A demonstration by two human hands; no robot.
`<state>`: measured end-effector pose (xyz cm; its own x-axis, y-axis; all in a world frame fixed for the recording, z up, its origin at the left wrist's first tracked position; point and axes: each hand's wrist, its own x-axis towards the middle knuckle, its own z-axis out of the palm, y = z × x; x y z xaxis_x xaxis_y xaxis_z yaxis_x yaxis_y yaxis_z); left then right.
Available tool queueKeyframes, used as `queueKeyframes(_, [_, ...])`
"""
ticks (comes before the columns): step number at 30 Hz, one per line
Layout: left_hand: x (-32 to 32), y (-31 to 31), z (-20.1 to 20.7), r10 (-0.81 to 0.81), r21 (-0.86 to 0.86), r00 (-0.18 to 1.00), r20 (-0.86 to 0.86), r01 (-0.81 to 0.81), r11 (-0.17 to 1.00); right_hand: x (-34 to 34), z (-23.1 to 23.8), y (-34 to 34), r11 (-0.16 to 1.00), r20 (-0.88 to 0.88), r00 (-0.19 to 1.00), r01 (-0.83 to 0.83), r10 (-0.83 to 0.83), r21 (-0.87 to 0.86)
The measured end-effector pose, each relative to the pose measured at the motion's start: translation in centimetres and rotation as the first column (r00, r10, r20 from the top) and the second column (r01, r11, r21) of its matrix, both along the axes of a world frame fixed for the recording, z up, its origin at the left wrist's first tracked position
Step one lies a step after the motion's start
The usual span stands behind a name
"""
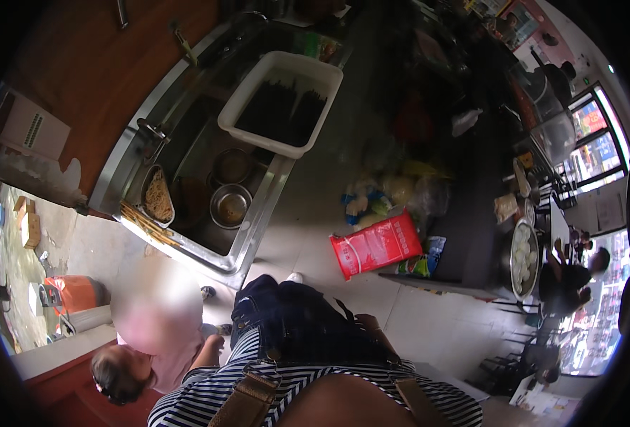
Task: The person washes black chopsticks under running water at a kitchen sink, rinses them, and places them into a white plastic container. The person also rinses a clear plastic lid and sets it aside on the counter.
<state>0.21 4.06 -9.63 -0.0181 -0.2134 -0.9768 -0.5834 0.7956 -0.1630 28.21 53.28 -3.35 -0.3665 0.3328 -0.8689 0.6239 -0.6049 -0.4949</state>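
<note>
My left hand (215, 344) hangs low at my left side, beside a small person in pink (169, 356); its fingers are too small and dim to read. At my right hip, my right hand (365, 322) is partly covered by my dark apron (294, 324), and its fingers do not show clearly. Ahead on the left is a steel sink (240, 260). A white tub (261, 136) of dark, thin contents rests across it. In the sink lie two metal bowls (231, 206) and a corner strainer with pale shreds (159, 199). Several chopsticks (146, 226) lie at its near left corner.
On the floor at the right are a red sack (378, 245) and plastic bags (400, 191). A dark counter (464, 260) runs along the right, with a large bowl of pale round pieces (523, 257) at its end. Another person (568, 285) is beyond it. A faucet (155, 132) stands at the sink.
</note>
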Motion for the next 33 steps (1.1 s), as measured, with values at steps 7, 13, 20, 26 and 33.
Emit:
queueKeyframes(7, [-3.7,9.0,-1.0,-0.046,0.102,0.997,0.070,0.039,0.994,-21.1,6.9,11.4,0.984,-0.050,0.993,-0.099,0.107,0.148])
queueKeyframes(13, [-1.1,16.6,-2.7,0.026,0.068,0.990,-0.137,-0.017,0.998,-45.2,14.7,17.8,0.987,-0.448,0.882,-0.098,0.146,0.130])
queueKeyframes(20, [-5.0,27.4,-0.6,0.230,0.136,0.947,-0.223,-0.203,0.970,-60.1,18.6,21.8,0.956,-0.309,0.926,-0.136,0.216,0.259])
queueKeyframes(26, [-7.4,35.3,5.4,0.448,0.189,0.818,-0.362,-0.406,0.894,-62.1,16.9,23.8,0.904,-0.260,0.904,-0.237,0.340,0.357])
queueKeyframes(33, [-7.1,44.2,8.5,0.725,0.171,0.588,-0.359,-0.723,0.670,-61.6,18.2,26.0,0.903,-0.276,0.862,-0.390,0.426,0.179])
